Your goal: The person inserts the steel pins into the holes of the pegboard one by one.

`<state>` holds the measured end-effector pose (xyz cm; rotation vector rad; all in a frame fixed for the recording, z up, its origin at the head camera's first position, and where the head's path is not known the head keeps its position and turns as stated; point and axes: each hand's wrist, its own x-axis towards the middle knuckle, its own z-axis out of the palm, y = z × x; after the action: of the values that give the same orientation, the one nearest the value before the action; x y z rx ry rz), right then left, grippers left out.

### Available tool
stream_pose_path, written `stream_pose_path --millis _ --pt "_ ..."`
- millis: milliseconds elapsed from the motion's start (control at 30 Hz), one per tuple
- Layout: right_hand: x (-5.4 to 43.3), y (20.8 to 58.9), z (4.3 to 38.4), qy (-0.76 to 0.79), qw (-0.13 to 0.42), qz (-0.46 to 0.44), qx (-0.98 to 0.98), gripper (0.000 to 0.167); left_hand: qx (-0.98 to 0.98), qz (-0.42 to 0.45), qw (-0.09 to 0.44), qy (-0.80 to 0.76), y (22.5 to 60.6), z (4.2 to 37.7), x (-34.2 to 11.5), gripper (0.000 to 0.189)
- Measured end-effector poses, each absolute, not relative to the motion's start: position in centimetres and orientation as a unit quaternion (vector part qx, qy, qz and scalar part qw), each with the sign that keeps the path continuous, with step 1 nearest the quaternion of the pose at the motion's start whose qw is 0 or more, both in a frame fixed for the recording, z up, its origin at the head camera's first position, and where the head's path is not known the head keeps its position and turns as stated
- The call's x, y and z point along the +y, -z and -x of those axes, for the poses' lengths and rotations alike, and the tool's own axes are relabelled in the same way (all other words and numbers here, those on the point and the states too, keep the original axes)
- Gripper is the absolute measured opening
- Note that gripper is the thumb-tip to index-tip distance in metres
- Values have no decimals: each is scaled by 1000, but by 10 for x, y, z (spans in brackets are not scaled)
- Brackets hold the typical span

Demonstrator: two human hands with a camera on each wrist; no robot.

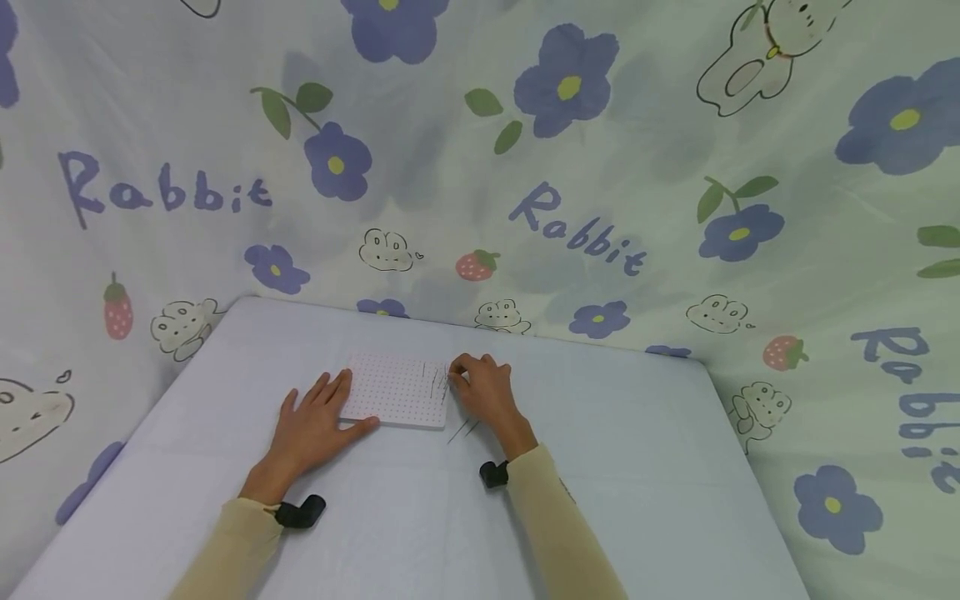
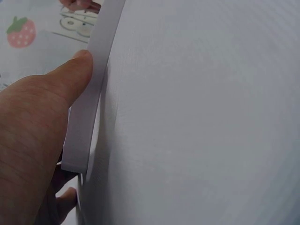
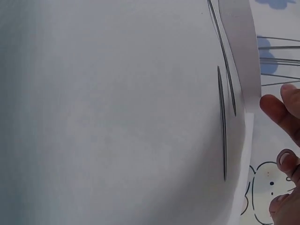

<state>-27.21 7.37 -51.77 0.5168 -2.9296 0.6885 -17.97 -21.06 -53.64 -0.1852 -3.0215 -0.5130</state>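
Observation:
A white board (image 1: 393,400) with a grid of small dots lies flat on the table. Several thin dark metal needles (image 1: 438,383) stand along its right side. My left hand (image 1: 311,425) rests at the board's left end, fingers spread, the thumb (image 2: 79,70) against its front side. At the right edge, my right hand (image 1: 483,390) has thumb and forefinger together, pinching a needle close to the board; their fingertips mostly hide it. Two loose needles (image 3: 222,126) lie on the table in front of the board's right corner, pointed at their ends.
A white cloth covers the table (image 1: 637,467). Behind it hangs a curtain (image 1: 427,175) printed with flowers, rabbits and strawberries. A small black camera (image 1: 300,512) is strapped to the left wrist, and another black one (image 1: 493,475) to the right.

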Motion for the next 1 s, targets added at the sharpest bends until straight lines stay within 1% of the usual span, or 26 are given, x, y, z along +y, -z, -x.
stream_pose_path --millis 267,367,633,833,1000 --pt "86 506 262 -233 46 -170 -956 13 -984 62 41 163 535 180 -212 107" --pt "93 500 256 -224 39 -178 -957 13 -984 63 40 162 534 180 -211 107" --pt "114 491 236 -185 -4 -199 -962 20 -984 62 41 164 531 179 -211 107" --pt "122 495 230 -180 -45 -197 -963 26 -984 61 40 161 533 181 -210 107" --pt "128 500 228 -195 -65 -204 -957 27 -984 63 40 163 535 180 -210 107"
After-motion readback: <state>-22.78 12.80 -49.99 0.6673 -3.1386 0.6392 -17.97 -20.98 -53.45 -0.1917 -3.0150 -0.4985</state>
